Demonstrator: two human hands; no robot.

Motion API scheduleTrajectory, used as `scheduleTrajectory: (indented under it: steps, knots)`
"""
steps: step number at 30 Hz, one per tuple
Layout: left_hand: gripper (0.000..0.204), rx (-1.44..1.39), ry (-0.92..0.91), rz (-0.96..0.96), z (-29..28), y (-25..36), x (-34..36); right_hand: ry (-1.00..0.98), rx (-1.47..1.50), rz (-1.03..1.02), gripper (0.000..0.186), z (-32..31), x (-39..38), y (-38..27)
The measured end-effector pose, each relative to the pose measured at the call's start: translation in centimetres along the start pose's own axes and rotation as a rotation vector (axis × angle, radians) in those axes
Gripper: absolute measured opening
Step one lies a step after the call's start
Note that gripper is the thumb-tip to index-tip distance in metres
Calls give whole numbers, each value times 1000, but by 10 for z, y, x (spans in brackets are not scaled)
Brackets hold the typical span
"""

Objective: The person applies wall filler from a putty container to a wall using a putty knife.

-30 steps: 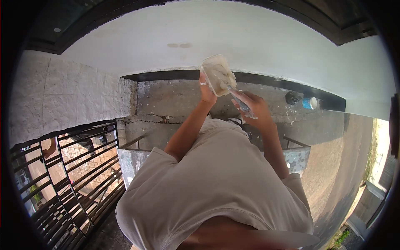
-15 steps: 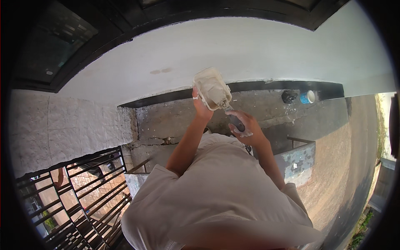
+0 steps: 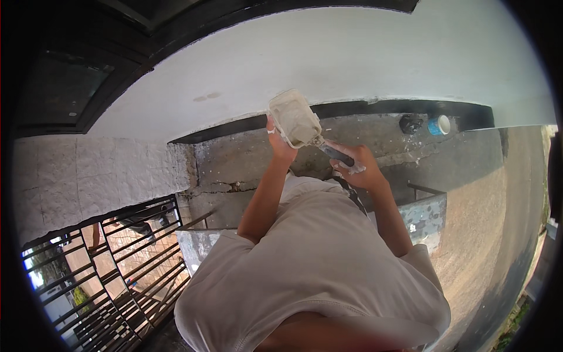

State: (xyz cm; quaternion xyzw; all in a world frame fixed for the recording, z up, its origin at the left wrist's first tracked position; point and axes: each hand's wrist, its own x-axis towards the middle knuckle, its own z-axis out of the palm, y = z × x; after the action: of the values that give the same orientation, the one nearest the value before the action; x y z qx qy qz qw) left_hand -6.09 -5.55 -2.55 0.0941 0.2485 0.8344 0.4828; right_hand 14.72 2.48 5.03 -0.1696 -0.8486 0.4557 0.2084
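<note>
My left hand holds up a pale rectangular plastic tub from its left side and underneath, tilted so its inside faces me. Off-white putty coats the inside. A putty knife with a dark handle is gripped in my right hand, fingers wrapped round the handle's end. The knife's blade end, smeared with putty, lies at the tub's near right corner; the blade itself is mostly hidden. Pale smears mark the fingers of both hands.
Ahead stands a white wall with a black base strip. On the concrete ledge sit a black plastic bag and a blue-and-white tub. Black metal bars are at the left, and a paint-patched low wall is at the right.
My right hand has shifted a little to the right, and more of the knife's handle shows. The left hand still holds the tub. The whole view has turned slightly.
</note>
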Motion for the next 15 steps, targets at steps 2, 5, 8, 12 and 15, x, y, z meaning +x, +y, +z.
scheduleTrajectory:
  steps: [2,5,8,12,15]
  knots:
    - [69,30,93,33,10,-14,2,33,44,6,55,-3,10,13]
    - [69,31,180,75,20,-28,-3,-21,54,27,51,-15,7,10]
    - [69,31,137,111,18,-29,-13,-84,56,-116,49,-33,-1,20]
    - [72,104,326,201,26,-55,-28,-235,46,67,46,-57,6,28]
    - [75,98,406,260,31,-61,-39,-134,173,-78,46,-45,4,32]
